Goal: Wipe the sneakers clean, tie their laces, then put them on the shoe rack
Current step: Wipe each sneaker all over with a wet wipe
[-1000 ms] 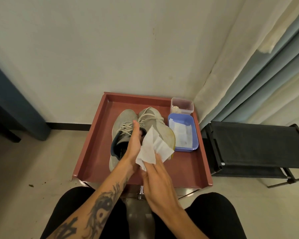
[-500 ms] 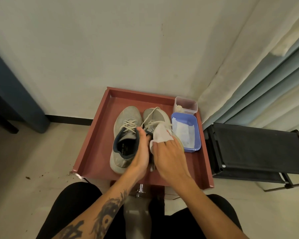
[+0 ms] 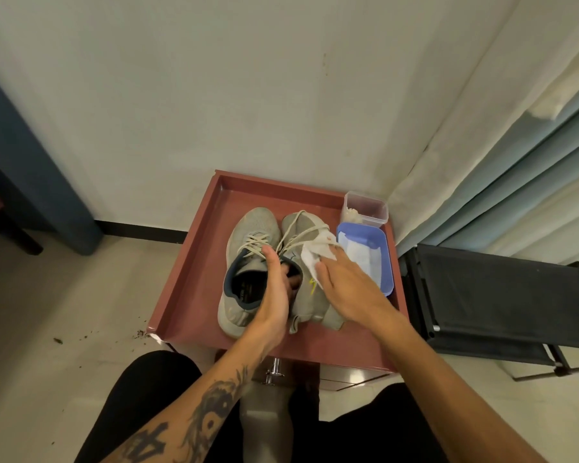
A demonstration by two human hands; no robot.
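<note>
Two grey sneakers with loose pale laces lie side by side in a red tray (image 3: 188,282). The left sneaker (image 3: 248,242) lies flat, its dark opening showing. My left hand (image 3: 274,295) grips the right sneaker (image 3: 310,295) at its collar, fingers inside the opening. My right hand (image 3: 348,285) presses a white wipe (image 3: 315,253) flat against the right sneaker's outer side near the laces. A black fabric shoe rack (image 3: 502,295) stands to the right of the tray.
A blue tub (image 3: 378,235) holding white wipes sits in the tray's right side, a clear lidded box (image 3: 368,205) behind it. The wall is close behind, curtains hang at the right. Dirt crumbs dot the floor at the left. My knees are below the tray.
My right hand brought the wipe forward from above the heel and down onto the right sneaker's side. My left hand kept its hold at the collar.
</note>
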